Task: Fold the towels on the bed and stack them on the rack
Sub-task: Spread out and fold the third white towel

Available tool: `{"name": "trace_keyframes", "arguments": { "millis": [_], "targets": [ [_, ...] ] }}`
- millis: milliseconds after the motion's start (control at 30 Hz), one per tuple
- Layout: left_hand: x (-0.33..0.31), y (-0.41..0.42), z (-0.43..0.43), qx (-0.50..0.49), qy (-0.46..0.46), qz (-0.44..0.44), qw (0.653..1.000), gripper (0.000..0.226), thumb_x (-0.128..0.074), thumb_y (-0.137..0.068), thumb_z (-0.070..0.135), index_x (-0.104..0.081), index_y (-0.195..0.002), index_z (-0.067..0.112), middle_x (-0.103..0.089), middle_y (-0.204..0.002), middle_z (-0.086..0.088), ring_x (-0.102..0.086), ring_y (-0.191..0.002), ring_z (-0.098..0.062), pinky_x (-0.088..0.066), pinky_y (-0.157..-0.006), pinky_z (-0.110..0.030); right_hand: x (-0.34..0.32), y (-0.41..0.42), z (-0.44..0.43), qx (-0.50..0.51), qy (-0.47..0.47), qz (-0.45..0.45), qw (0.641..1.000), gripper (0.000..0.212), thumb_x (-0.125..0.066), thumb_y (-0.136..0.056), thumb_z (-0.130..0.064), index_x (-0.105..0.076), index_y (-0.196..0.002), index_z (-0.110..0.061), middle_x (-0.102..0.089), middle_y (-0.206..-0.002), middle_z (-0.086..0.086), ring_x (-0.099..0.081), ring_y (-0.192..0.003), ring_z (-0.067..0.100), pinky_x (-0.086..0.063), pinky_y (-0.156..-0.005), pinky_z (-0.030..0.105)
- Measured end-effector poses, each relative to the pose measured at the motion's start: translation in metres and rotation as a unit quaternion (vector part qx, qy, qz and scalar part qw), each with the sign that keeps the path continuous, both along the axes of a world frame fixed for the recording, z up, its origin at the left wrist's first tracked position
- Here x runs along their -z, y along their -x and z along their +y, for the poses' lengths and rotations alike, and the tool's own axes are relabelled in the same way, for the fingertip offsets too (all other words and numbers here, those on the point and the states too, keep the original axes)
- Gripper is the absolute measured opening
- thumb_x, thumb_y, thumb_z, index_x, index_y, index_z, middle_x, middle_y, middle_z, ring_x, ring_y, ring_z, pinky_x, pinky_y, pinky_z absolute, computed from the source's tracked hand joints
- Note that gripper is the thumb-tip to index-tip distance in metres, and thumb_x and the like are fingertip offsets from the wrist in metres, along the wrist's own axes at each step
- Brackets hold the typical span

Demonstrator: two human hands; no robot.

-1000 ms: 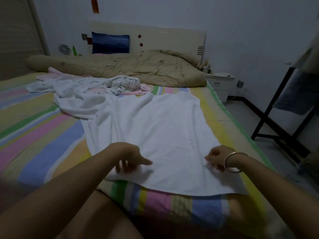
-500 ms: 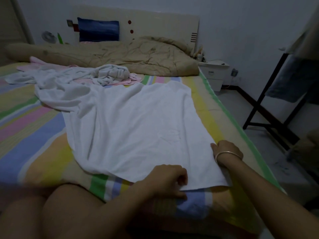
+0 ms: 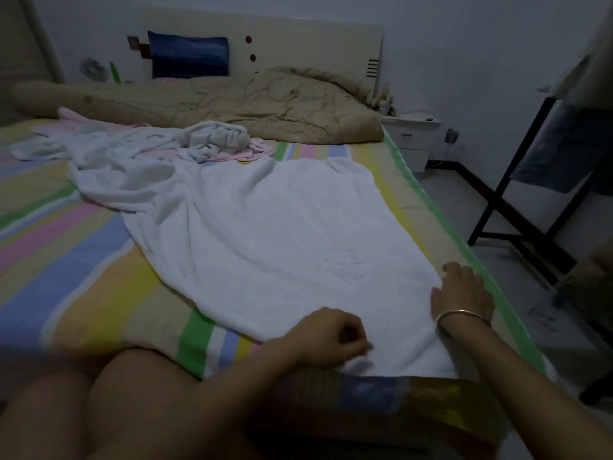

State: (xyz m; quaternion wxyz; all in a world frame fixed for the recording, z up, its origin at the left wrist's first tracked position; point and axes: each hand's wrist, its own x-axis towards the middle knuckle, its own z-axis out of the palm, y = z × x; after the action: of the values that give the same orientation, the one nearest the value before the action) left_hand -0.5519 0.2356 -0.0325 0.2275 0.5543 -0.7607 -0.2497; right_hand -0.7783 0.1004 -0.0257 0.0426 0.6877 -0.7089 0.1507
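A large white towel [image 3: 265, 247] lies spread out on the striped bed [image 3: 66, 254], its near edge at the bed's foot. My left hand [image 3: 328, 336] has its fingers curled and pinches the towel's near edge. My right hand [image 3: 464, 293], with a bangle on the wrist, rests on the towel's right edge near its near right corner. More crumpled white towels [image 3: 212, 141] and a pink one [image 3: 255, 151] lie farther up the bed. A dark rack [image 3: 517, 207] stands on the floor to the right.
A tan quilt [image 3: 265, 104] is bunched along the headboard. A white bedside cabinet [image 3: 411, 141] sits by the far right corner. A blue cloth [image 3: 550, 154] hangs on the rack. My bare knee [image 3: 132, 410] is in the lower left.
My left hand slid right along the towel's near edge and closed on it. My right hand shifted from the towel's surface to its right edge.
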Motion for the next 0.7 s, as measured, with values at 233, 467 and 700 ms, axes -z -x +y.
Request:
{"name": "trace_keyframes", "arguments": {
  "millis": [233, 467, 700],
  "targets": [
    [-0.010, -0.124, -0.002, -0.269, 0.071, -0.121, 0.953, 0.016, -0.058, -0.088, 0.034, -0.068, -0.092, 0.022, -0.071, -0.095, 0.006, -0.065, -0.088, -0.019, -0.051, -0.075, -0.033, 0.012, -0.109, 0.028, -0.251, -0.035, -0.015, 0.967, 0.058, -0.046, -0.094, -0.045, -0.033, -0.146, -0.025, -0.030, -0.154, 0.004, -0.025, -0.142, 0.025, -0.020, -0.115, 0.035],
    [-0.015, -0.241, 0.013, -0.337, 0.071, -0.252, 0.904, 0.016, -0.061, -0.082, 0.019, -0.068, -0.096, 0.023, -0.067, -0.100, -0.001, -0.063, -0.095, -0.025, -0.043, -0.075, -0.032, 0.008, -0.233, 0.068, -0.434, -0.128, 0.005, 0.892, 0.070, -0.019, -0.088, -0.064, -0.029, -0.148, -0.030, -0.018, -0.159, 0.005, -0.011, -0.147, 0.020, -0.006, -0.118, 0.028],
    [-0.018, -0.333, 0.007, -0.196, 0.160, -0.469, 0.846, 0.049, -0.088, -0.038, 0.015, -0.075, -0.084, 0.026, -0.072, -0.101, 0.002, -0.068, -0.103, -0.025, -0.052, -0.088, -0.040, -0.005, -0.344, 0.069, -0.519, -0.135, -0.076, 0.841, 0.034, -0.044, -0.098, -0.027, -0.056, -0.130, -0.025, -0.044, -0.145, 0.002, -0.038, -0.133, 0.021, -0.030, -0.110, 0.032]
  ]
}}
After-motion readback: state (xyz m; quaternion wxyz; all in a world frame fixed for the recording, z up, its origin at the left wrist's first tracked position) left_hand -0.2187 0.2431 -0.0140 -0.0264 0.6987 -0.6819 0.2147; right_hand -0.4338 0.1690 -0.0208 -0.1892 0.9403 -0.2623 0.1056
